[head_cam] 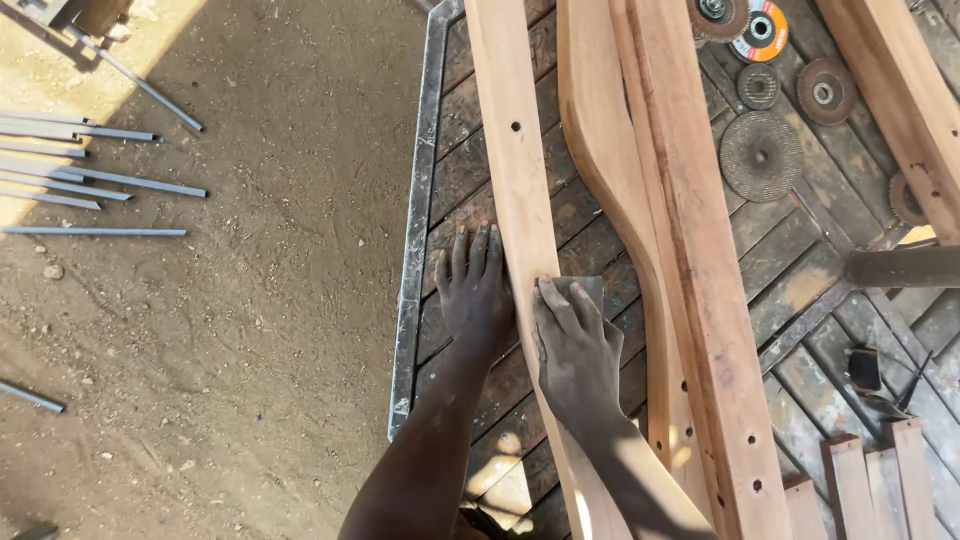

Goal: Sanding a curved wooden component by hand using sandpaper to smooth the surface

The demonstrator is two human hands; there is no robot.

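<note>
A long pale wooden plank (512,130) with small drilled holes lies lengthwise on a slatted work table (455,180). My right hand (575,350) presses a grey piece of sandpaper (590,288) flat on the plank's right edge. Beside the plank's left edge, my left hand (474,290) rests flat on the table with fingers stretched out, touching the plank's side.
A curved wooden piece (600,150) and a reddish plank with holes (700,250) lie to the right. Several grinding discs (762,155) sit at the upper right. Short wood strips (870,480) lie at the lower right. Metal rods (90,180) lie on the dirt floor to the left.
</note>
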